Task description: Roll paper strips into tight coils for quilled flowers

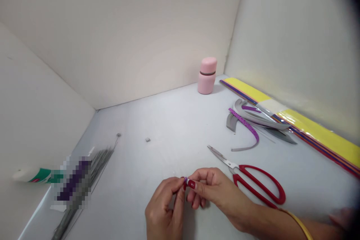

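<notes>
A tiny purple piece is pinched between the fingertips of both hands, low in the middle of the view. My left hand holds it from the left with thumb and forefinger. From the right, my right hand grips it, the red-nailed thumb against it and the other fingers curled beneath. The fingertips of the two hands touch, and most of the piece is hidden by them. Red-handled scissors lie beside my right hand, their blades nearly together and pointing to the upper left.
Grey and purple strips lie loose at the right, near a long yellow packet. A pink bottle stands by the back wall. Thin grey wires, a green-and-white tube and two small silvery bits are at the left.
</notes>
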Demonstrator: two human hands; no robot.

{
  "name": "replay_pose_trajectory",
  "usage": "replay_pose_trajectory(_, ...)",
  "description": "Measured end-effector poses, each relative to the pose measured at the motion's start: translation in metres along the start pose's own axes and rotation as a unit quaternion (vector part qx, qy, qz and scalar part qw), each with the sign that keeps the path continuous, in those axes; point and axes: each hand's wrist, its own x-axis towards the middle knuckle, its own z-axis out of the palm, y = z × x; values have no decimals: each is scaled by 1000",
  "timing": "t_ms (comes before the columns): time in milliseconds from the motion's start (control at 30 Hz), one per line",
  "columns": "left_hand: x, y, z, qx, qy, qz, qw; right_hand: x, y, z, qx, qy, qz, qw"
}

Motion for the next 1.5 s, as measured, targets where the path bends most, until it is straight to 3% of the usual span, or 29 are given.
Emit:
replay_pose_trajectory(133,-2,-7,0,43,-18,62,997,0,0,-1,18,-2,-7,1000)
replay_pose_trajectory(267,-3,-6,2,12,-27,54,998,0,-1,0,14,3,-16,1000)
replay_pose_trajectory(367,-1,-2,4,-68,-6,-48,996,0,-3,1,15,-3,-20,1000)
replay_pose_trajectory(467,2,1,5,-162,-2,-182,970,-1,-2,1,19,-9,-25,999)
replay_pose_trajectory(533,5,3,4,-200,-20,-228,953,-1,-1,0,16,-2,-21,1000)
replay_pose_trajectory(700,10,4,3,-235,-38,-300,924,0,-1,0,-21,13,-16,1000)
replay_pose_trajectory(867,9,-1,5,-270,-21,-360,893,1,-3,0,-37,-4,-23,999)
replay_pose_trajectory(1067,11,4,4,-248,-10,-360,899,0,0,-2,-59,16,-39,997)
replay_pose_trajectory(1200,9,8,3,-171,-5,-294,940,0,0,-1,-68,14,-54,996)
replay_pose_trajectory(1333,2,3,2,-17,12,-70,997,0,1,-1,-62,4,-64,996)
replay_pose_trajectory(1433,0,-3,0,70,10,84,994,-1,3,0,-47,-17,-73,996)
replay_pose_trajectory(1500,0,-6,-1,104,-14,138,985,-1,4,0,-38,-35,-78,996)
